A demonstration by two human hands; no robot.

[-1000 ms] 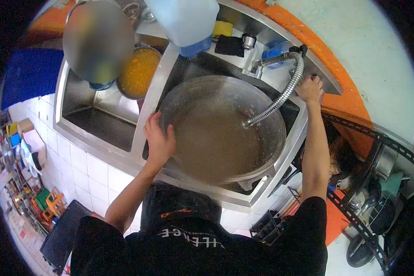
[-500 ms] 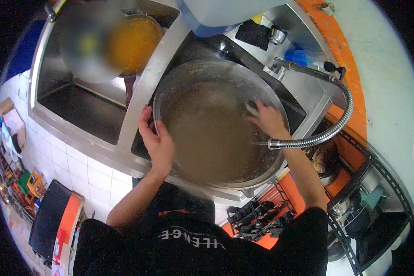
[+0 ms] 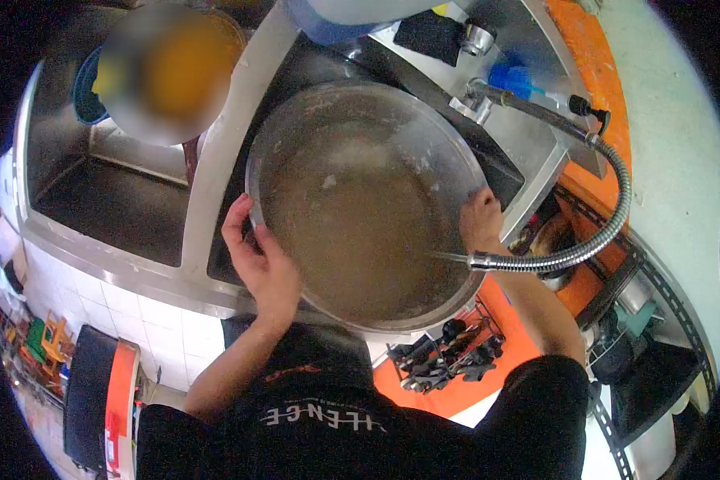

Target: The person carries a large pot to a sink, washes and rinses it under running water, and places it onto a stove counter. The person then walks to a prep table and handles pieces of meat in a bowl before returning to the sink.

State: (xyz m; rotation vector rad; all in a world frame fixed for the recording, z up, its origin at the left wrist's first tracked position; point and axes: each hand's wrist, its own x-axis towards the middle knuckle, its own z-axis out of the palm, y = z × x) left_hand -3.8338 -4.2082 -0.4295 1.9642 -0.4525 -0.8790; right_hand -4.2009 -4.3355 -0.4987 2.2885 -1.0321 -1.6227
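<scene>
A big round metal pot [image 3: 368, 90] stands in the right-hand sink, with murky brownish water [image 3: 360, 232] in it. Pale bits float near the far side of the water. My left hand [image 3: 264, 264] grips the pot's left rim, its fingers outside and its thumb on the inner side. On the opposite side, my right hand [image 3: 482, 224] is closed over the right rim with its fingers curled. A flexible metal hose tap [image 3: 552, 262] passes over my right wrist and runs a thin stream into the pot.
The left sink basin [image 3: 120, 208] holds a blue-rimmed container [image 3: 86, 88] and a blurred orange-filled vessel. A pale plastic tub [image 3: 360, 16] is at the far edge. A black cloth [image 3: 428, 38] lies behind the sink. To the right are a wire basket [image 3: 448, 352] of dark utensils and shelving.
My right hand has left the water, where it held something whitish, and moved to the right rim. My left hand stays at the left rim. The view has shifted a little.
</scene>
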